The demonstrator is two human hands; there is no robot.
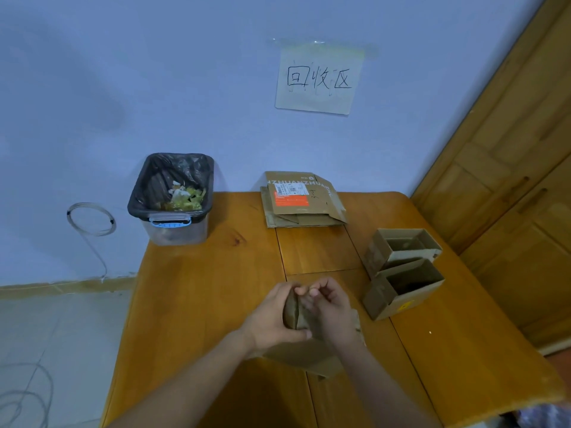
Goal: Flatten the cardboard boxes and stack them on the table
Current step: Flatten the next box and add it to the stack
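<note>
nearest: small brown cardboard box (298, 353) on the orange-brown wooden table (191, 304), partly collapsed, held by both hands. left hand (272, 316) curled round its left side, thumb pressed on the front face. right hand (332, 310) gripping from the right, fingers bent over the top. further right: two open brown cardboard boxes (401, 270), touching. far edge: stack of flattened brown cardboard (301, 200) with orange label. left of it: clear plastic bin (173, 199), black liner.
</note>
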